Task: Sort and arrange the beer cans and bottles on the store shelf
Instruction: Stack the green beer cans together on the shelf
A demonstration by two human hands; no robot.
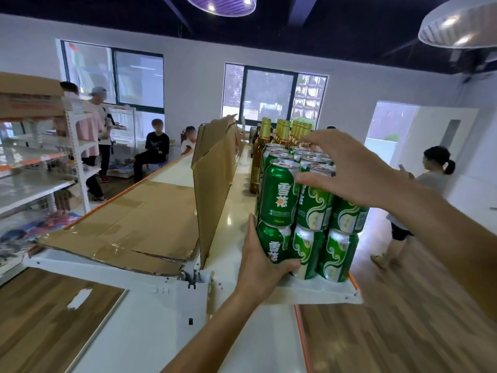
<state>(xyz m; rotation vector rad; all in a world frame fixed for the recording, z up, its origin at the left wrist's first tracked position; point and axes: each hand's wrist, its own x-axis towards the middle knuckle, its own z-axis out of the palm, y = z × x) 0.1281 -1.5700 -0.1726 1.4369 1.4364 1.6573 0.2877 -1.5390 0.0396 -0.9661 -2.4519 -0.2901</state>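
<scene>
Green beer cans (314, 211) stand two layers high at the near end of the white top shelf (317, 292). Behind them are several amber bottles (282, 133) with gold foil necks. My left hand (259, 262) grips the bottom front-left can (273, 246), thumb up its left side and fingers curled under its front. My right hand (349, 170) reaches in from the right over the upper layer. Its thumb touches an upper front can (313, 208) and its fingers spread above the can tops.
An upright cardboard divider (215, 189) runs along the shelf's middle, with flattened cardboard (129, 227) lying to its left. White racks (40, 168) stand at the far left. Several people are at the back, and one person (427, 181) stands to the right. Wooden floor lies below.
</scene>
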